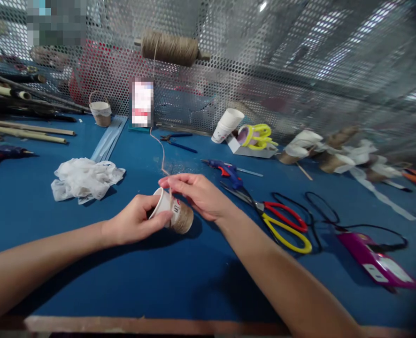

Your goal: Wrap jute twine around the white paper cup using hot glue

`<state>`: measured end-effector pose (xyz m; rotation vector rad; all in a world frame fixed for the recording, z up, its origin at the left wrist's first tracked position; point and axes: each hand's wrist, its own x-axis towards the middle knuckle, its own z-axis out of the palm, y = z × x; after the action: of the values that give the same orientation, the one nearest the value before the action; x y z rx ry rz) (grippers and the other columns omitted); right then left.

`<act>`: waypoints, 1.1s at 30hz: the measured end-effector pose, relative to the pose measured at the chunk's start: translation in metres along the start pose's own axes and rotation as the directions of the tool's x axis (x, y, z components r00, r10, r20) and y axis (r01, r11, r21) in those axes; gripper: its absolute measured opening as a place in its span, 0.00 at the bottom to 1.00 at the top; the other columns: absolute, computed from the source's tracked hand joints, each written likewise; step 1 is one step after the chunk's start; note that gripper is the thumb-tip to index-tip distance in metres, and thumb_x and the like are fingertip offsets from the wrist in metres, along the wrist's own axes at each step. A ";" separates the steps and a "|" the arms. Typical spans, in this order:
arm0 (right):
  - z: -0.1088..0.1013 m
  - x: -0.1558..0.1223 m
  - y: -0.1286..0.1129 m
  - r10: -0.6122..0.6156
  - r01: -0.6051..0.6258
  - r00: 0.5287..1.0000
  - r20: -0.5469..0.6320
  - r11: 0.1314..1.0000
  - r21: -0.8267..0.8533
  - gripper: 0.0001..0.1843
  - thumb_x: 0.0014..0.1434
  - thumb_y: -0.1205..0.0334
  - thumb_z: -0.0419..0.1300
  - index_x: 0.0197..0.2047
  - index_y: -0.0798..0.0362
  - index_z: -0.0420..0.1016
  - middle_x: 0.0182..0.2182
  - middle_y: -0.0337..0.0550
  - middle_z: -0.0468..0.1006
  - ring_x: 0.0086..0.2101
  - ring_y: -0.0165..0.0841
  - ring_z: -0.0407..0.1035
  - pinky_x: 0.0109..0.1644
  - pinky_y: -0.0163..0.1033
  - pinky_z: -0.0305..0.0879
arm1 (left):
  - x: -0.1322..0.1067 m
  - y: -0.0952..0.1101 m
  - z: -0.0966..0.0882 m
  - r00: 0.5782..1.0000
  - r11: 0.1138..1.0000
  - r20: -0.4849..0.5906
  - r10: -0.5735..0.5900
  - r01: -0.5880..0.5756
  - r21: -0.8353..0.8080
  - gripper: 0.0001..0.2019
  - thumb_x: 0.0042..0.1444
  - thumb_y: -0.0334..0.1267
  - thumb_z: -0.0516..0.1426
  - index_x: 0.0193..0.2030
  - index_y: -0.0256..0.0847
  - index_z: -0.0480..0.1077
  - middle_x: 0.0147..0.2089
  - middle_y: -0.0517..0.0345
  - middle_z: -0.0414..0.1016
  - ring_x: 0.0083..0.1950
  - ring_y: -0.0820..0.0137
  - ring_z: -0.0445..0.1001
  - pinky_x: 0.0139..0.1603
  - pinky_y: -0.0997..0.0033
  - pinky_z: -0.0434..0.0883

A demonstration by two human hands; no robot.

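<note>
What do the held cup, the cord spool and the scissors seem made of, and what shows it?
Held cup: probably paper, smooth, white, thin-walled. Cord spool: likely jute, matte, brown, stringy windings. Scissors: grey, metal-looking blades; smooth handles, probably plastic, brightly coloured.

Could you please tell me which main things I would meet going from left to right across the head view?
Left-edge glue gun, crumpled white material, twine-wrapped paper cup, red-and-yellow-handled scissors, purple object.
</note>
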<state>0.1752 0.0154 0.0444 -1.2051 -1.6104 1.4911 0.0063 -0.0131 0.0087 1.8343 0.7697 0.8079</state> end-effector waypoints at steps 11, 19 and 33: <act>-0.011 -0.026 -0.014 -0.258 0.263 0.917 -0.306 0.965 -0.025 0.05 0.49 0.59 0.64 0.27 0.51 0.76 0.27 0.37 0.77 0.31 0.29 0.69 0.40 0.38 0.65 | 0.008 0.004 0.002 0.969 0.878 0.010 -0.248 0.229 -0.420 0.16 0.53 0.46 0.56 0.37 0.32 0.69 0.30 0.58 0.70 0.29 0.76 0.64 0.33 0.77 0.63; -0.014 -0.020 -0.007 -0.274 0.227 0.906 -0.323 0.958 -0.175 0.07 0.50 0.58 0.63 0.27 0.52 0.75 0.26 0.38 0.78 0.30 0.29 0.69 0.38 0.38 0.65 | 0.006 0.001 0.001 0.973 0.888 0.028 -0.228 0.220 -0.404 0.14 0.54 0.45 0.55 0.36 0.33 0.70 0.30 0.59 0.70 0.29 0.76 0.65 0.34 0.77 0.64; -0.014 -0.017 0.002 -0.235 0.173 0.931 -0.280 0.958 -0.229 0.09 0.50 0.55 0.63 0.27 0.53 0.75 0.26 0.38 0.77 0.29 0.30 0.68 0.38 0.38 0.64 | 0.002 0.005 0.002 0.987 0.881 0.037 -0.154 0.154 -0.447 0.11 0.55 0.41 0.55 0.37 0.33 0.70 0.31 0.59 0.70 0.30 0.77 0.65 0.34 0.79 0.65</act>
<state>0.1943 0.0054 0.0473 -1.2607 -1.6423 0.9763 0.0094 -0.0144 0.0134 1.3416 0.6535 0.8038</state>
